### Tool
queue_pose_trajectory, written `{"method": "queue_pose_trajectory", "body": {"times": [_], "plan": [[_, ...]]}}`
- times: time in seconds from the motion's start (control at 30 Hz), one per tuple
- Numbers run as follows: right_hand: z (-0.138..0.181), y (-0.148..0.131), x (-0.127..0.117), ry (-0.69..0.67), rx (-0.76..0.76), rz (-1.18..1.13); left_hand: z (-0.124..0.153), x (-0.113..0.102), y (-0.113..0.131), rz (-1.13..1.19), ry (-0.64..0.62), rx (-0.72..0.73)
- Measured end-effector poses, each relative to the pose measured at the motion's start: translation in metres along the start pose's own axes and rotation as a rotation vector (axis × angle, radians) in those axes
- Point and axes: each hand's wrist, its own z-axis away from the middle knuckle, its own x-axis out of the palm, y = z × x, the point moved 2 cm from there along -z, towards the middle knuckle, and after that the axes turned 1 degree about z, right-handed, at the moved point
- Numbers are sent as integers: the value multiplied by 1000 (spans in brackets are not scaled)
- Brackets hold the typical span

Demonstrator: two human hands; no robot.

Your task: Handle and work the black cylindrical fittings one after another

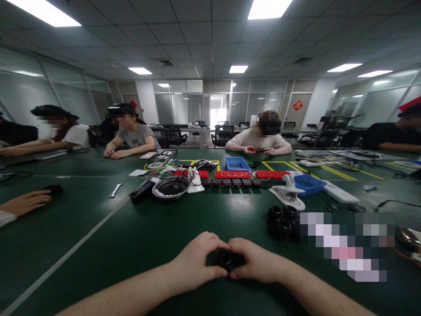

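Note:
Close in front of me, a black round part [225, 258] with a hole in its middle is held low at the green table. My left hand [204, 259] grips it from the left, thumb below and fingers above. From the right, my right hand [251, 260] closes on the same part in a like pinch, and the fingertips of both hands nearly meet. Several similar black round parts [283, 226] are grouped ahead to the right. What exactly these parts are is too dark to make out.
Across the green table [148, 245] lie red socket strips [232, 174], blue bins [237, 164], a metal bowl [171, 188], a white clip stand [288, 193] and a wrench [115, 190]. A co-worker's hand [28, 202] rests at the left. Other people sit around the table.

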Motion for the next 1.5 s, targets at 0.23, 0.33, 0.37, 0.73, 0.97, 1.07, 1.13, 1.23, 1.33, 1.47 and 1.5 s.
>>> {"method": "queue_pose_trajectory", "body": {"times": [0.23, 0.33, 0.37, 0.73, 0.97, 1.07, 1.13, 1.23, 1.33, 1.47, 1.5], "plan": [[-4, 5, 3, 5, 56, 18, -3, 4, -5, -57, 0, -36], [-5, 4, 10, 88, 164, 132, -2, 9, -6, -71, 51, -106], [-5, 2, 12, 124, 180, 199, -1, 10, -6, -81, 78, -134], [-1, -9, 8, 92, 59, 237, -1, 7, -5, -157, 6, -32], [1, -5, -2, -27, -9, 144, -2, 1, -3, -178, -77, 9], [-1, -2, 0, -13, -41, 168, -3, 2, -2, -180, -45, -30], [-3, -1, 3, 7, -24, 188, -3, 5, -3, -181, -15, -69], [-6, -1, 12, 57, 92, 261, -3, 11, -4, -205, 40, -125], [-7, -9, 19, 151, 181, 395, -2, 14, -6, -253, 117, -154], [-5, -17, 18, 136, 173, 421, -1, 13, -6, -219, 157, -149], [-3, -17, 16, 119, 164, 382, -1, 12, -6, -193, 149, -128]]}}
